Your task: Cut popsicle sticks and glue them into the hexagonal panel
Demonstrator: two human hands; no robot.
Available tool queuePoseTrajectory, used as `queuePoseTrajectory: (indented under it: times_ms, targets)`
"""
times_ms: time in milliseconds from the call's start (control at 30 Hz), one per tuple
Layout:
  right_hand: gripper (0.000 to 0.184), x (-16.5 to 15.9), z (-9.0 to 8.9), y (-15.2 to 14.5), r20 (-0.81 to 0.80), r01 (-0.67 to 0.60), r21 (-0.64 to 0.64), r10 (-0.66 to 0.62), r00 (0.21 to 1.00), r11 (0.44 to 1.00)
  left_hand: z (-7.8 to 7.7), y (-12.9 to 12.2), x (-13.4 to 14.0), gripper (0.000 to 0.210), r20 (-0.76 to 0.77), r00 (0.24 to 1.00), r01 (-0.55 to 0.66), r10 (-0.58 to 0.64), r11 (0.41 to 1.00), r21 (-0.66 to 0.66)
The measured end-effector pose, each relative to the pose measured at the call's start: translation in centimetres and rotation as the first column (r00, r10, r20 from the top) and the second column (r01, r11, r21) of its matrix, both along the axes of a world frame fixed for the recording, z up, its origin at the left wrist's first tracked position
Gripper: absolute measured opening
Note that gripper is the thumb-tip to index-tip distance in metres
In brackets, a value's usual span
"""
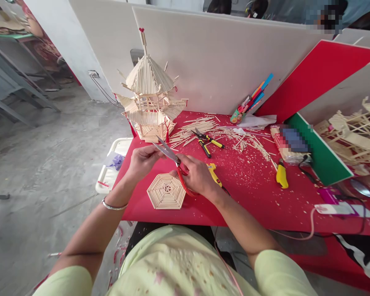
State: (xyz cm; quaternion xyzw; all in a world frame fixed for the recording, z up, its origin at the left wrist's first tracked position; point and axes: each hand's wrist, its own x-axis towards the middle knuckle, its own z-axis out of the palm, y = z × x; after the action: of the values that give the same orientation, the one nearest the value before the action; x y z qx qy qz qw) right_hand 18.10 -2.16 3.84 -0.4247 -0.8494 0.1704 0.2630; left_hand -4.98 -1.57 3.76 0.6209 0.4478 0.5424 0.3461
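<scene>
Red-handled scissors (172, 153) are in my right hand (197, 174), the blades pointing up and left with their tips a little apart. My left hand (146, 161) is pinched closed right beside the blades. What its fingertips hold is too small or hidden to make out. Below both hands, a hexagonal panel of thin wooden sticks (165, 197) lies flat on the red tabletop (249, 205). Just beyond my right hand is a yellow glue gun (215, 174), partly covered by that hand. A tiered stick pagoda (151, 82) stands behind my left hand.
Loose sticks (194, 127) and yellow-black pliers (206, 142) lie mid-table. A yellow-handled tool (282, 174), a cup of pens (239, 113) and a packet (291, 146) are to the right. A white board (218, 61) closes the back; a white tray (103, 181) sits left of the table.
</scene>
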Motion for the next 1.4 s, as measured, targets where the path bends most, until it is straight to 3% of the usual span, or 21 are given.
queuePoseTrajectory:
  times_ms: [267,533,833,1067,1233,1400]
  targets:
    - [0.060,0.7,-1.6,0.2,-0.077,0.015,-0.002,-0.015,0.997,1.000,-1.3,0.4,1.2,0.024,0.080,0.996,0.037,-0.032,0.997,-0.065]
    - [0.058,1.9,-2.6,0.3,-0.043,0.063,-0.009,-0.063,0.997,0.998,-2.5,1.2,2.4,0.031,0.144,0.988,0.085,-0.064,0.986,-0.146]
    - [0.055,1.6,-1.2,0.6,0.003,0.046,0.054,-0.046,0.999,0.997,-1.2,0.9,1.8,0.030,-0.002,0.995,0.095,-0.096,0.989,-0.115]
    - [0.051,1.3,-1.7,1.0,-0.039,0.098,-0.059,-0.101,0.994,0.993,-1.4,1.5,2.1,0.027,0.137,0.990,0.053,-0.040,0.994,-0.096]
    - [0.068,1.1,-1.5,0.9,-0.023,0.124,0.039,-0.123,0.992,0.991,-1.0,2.0,2.6,0.031,0.235,0.971,0.073,-0.044,0.991,-0.114]
    - [0.070,0.2,-1.8,0.4,0.006,0.144,0.082,-0.145,0.989,0.986,-1.2,1.7,2.9,0.026,0.284,0.955,0.119,-0.084,0.987,-0.107]
